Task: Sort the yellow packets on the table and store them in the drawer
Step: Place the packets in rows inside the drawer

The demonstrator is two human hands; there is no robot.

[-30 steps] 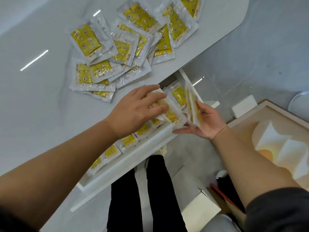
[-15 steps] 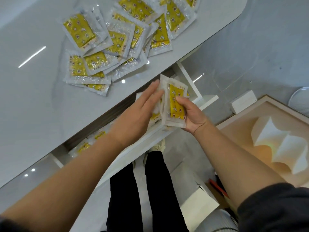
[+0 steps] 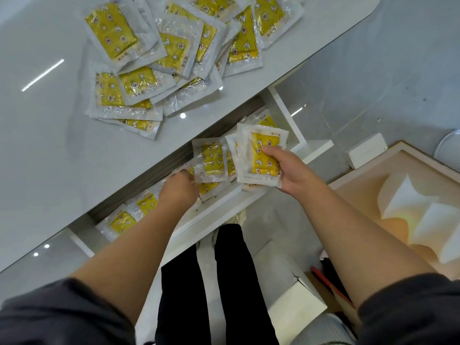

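Observation:
A loose pile of yellow packets [image 3: 171, 51] in clear wrappers lies on the white table [image 3: 44, 150]. Below its edge the white drawer [image 3: 224, 205] stands pulled out, with several packets [image 3: 124, 220] lined up inside. My right hand [image 3: 286, 170] grips a small stack of packets [image 3: 261, 155] over the drawer's right part, thumb on the top one. My left hand [image 3: 179, 188] is down in the drawer, holding one packet [image 3: 211, 160] by its lower left corner; its fingers are hidden.
My black-trousered legs [image 3: 211, 282] stand under the drawer front. On the grey floor at the right lie a wooden-framed tray [image 3: 361, 175] with white folded shapes, a small white box [image 3: 366, 150] and a white carton [image 3: 293, 295].
My left hand has dropped from the stack into the drawer with one packet. My right hand has kept the stack and shifted slightly right. The view shows more of the drawer.

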